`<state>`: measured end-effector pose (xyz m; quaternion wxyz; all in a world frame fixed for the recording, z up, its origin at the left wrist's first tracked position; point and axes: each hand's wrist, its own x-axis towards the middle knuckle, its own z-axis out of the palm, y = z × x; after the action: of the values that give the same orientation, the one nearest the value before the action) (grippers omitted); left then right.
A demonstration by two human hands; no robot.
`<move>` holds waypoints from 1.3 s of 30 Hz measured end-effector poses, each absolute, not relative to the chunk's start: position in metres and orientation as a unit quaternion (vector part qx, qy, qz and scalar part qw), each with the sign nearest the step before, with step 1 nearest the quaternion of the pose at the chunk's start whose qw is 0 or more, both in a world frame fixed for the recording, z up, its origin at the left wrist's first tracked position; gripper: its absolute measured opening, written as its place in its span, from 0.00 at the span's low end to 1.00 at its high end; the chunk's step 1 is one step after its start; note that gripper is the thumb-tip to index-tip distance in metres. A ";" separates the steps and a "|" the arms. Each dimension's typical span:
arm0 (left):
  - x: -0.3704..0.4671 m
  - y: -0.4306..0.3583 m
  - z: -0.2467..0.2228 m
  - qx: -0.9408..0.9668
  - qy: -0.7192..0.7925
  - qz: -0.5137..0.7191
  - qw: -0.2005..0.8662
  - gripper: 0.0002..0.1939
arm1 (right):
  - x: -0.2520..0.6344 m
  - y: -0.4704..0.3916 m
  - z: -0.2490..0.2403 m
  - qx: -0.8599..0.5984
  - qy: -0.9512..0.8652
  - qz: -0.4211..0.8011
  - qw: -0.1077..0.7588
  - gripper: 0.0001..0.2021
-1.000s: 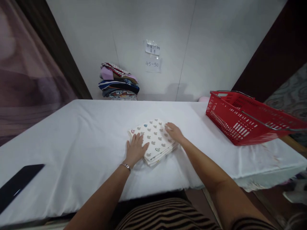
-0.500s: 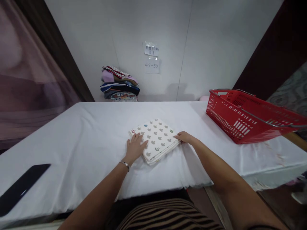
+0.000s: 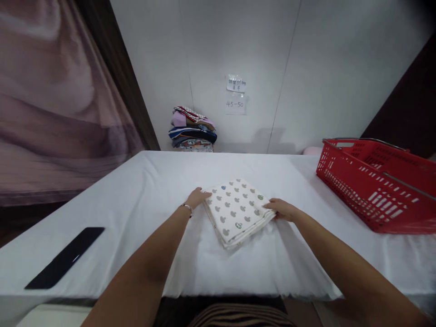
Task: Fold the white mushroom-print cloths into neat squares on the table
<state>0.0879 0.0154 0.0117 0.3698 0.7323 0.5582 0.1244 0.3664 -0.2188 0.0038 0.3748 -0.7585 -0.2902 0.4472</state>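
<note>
A folded white cloth (image 3: pixel 235 206) with grey, blue and green printed shapes lies at an angle over the middle of the white-covered table (image 3: pixel 163 181). My left hand (image 3: pixel 198 196) grips its left corner, thumb on top and fingers hidden at the edge. At the right corner, my right hand (image 3: pixel 279 209) pinches the folded layers, thumb above and the other fingers underneath. A bracelet (image 3: pixel 187 208) circles my left wrist.
A red plastic basket (image 3: pixel 357 186) with metal handles stands to the right. Folded clothes (image 3: pixel 193 129) are stacked behind the table's far edge, near paper signs (image 3: pixel 235 103) on the wall. A black flat object (image 3: pixel 64 259) lies at the front left.
My left hand has gone from lying flat on the cloth to gripping its left corner. The right hand stays on the right corner. The camera view has shifted left.
</note>
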 end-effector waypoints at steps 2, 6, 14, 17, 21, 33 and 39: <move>0.091 0.011 0.013 0.719 0.555 0.122 0.401 0.29 | 0.383 -0.212 0.013 -0.753 -0.274 0.444 0.400 0.20; 0.111 -0.021 0.008 0.705 0.523 0.100 0.469 0.26 | 0.434 -0.191 0.035 -0.833 -0.302 0.273 0.376 0.21; 0.131 -0.061 -0.009 0.767 0.518 0.114 0.361 0.35 | 0.441 -0.193 0.008 -0.889 -0.318 0.084 0.319 0.21; 0.120 -0.057 -0.014 0.793 0.460 0.166 0.364 0.32 | 0.408 -0.211 -0.001 -0.851 -0.407 0.012 0.332 0.17; 0.106 -0.055 -0.020 0.864 0.316 0.233 0.315 0.23 | 0.356 -0.242 -0.005 -0.755 -0.557 0.006 0.346 0.13; 0.108 -0.048 -0.035 0.937 0.176 0.247 0.172 0.13 | 0.330 -0.285 -0.013 -0.679 -0.718 -0.082 0.130 0.17; 0.106 -0.049 -0.035 0.952 0.154 0.234 0.121 0.13 | 0.335 -0.293 -0.017 -0.692 -0.706 -0.096 0.112 0.18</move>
<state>0.1057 -0.0487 -0.0349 0.1214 0.9523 0.1537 0.2342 0.3345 -0.2932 -0.0174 0.1125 -0.6924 -0.7062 -0.0963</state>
